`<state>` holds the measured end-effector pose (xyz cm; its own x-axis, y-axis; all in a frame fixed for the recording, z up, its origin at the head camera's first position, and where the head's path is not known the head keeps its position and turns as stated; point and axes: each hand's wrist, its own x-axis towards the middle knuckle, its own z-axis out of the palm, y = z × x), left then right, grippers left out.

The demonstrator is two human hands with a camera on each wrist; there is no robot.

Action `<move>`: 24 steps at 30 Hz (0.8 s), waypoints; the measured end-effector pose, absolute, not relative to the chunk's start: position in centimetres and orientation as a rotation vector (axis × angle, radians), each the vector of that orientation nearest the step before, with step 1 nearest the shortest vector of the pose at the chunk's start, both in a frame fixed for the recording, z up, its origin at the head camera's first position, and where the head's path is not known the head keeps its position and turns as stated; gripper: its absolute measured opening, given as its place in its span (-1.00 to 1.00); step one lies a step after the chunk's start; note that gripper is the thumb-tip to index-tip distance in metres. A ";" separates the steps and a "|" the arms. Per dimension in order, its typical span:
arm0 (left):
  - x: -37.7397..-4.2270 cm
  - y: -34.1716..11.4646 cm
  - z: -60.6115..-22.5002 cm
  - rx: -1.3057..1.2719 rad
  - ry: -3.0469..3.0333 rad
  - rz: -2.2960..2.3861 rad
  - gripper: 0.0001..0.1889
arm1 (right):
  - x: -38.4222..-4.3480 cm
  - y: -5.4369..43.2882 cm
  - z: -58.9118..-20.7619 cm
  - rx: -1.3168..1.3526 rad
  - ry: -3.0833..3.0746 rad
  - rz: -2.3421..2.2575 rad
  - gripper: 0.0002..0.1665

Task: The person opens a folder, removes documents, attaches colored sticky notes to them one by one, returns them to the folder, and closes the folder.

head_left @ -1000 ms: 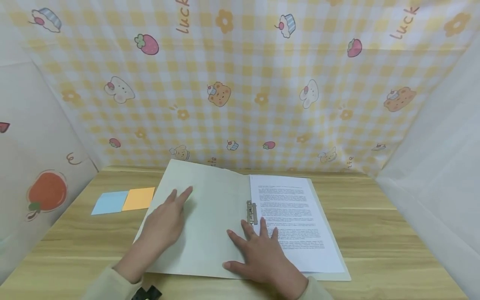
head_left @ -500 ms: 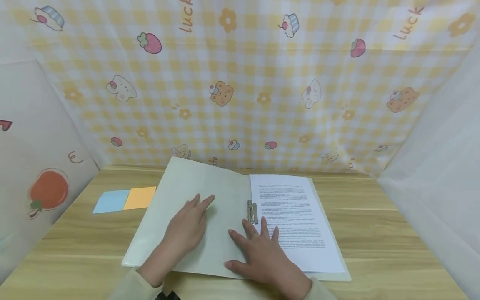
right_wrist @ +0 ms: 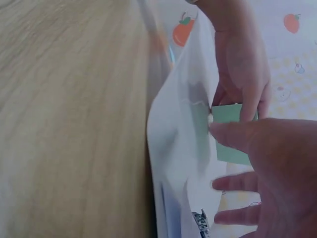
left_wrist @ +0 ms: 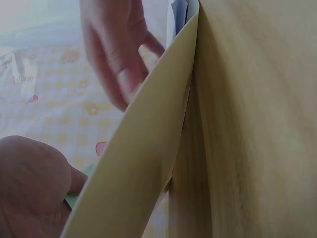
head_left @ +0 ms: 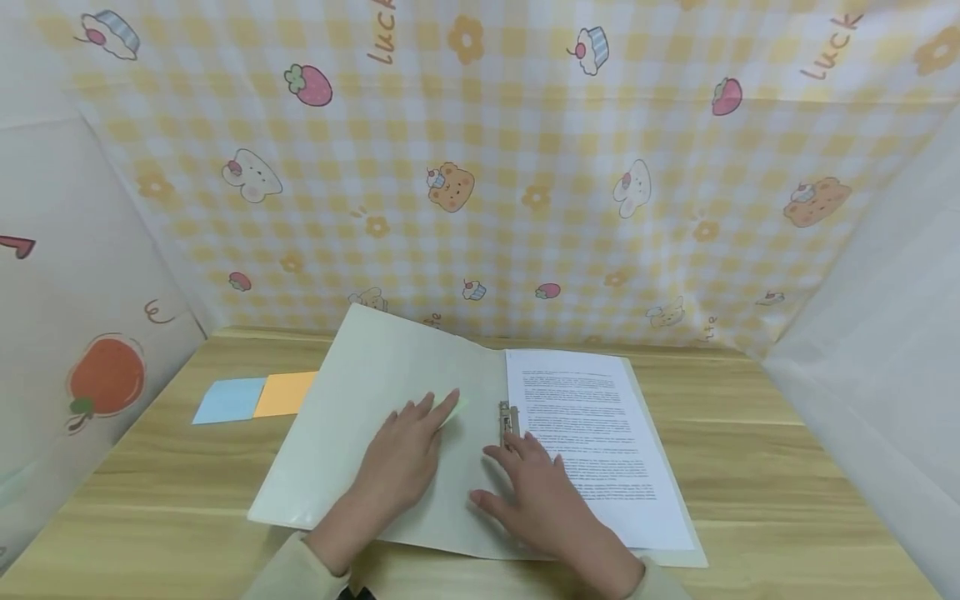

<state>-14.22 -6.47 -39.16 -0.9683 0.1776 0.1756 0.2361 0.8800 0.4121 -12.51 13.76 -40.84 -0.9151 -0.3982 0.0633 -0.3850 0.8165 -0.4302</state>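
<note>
An open pale folder lies on the table, with printed sheets on its right half and a metal clip by the fold. Over the left cover, my left hand pinches a green sticky note; the head view shows only a sliver of it beside the index finger. My right hand is spread loosely near the lower fold, its fingers close to the clip and the sheets' left edge. In the left wrist view, the cover's edge hides part of both hands.
Left of the folder lie a blue sticky note and an orange sticky note, the orange one partly behind the cover's edge. A patterned cloth hangs behind the wooden table.
My left hand has moved right across the cover with the green sticky note, toward the fold. My right hand stays near the fold, its fingers slightly shifted. The cover's far left corner sits a little higher.
</note>
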 end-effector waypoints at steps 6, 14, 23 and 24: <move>-14.1 -5.8 -39.4 -0.357 -2.912 -0.621 -0.51 | -12.8 14.1 -40.6 -0.621 3.021 -0.824 -0.38; -13.8 -6.0 -39.5 -0.348 -2.902 -0.632 -0.53 | -13.3 14.5 -40.5 -0.564 3.039 -0.771 -0.36; -13.8 -6.4 -39.9 -0.365 -2.896 -0.634 -0.55 | -13.6 15.5 -40.9 -0.494 3.107 -0.628 -0.35; -13.8 -6.4 -39.9 -0.376 -2.898 -0.626 -0.55 | -13.6 15.6 -41.0 -0.491 3.108 -0.612 -0.32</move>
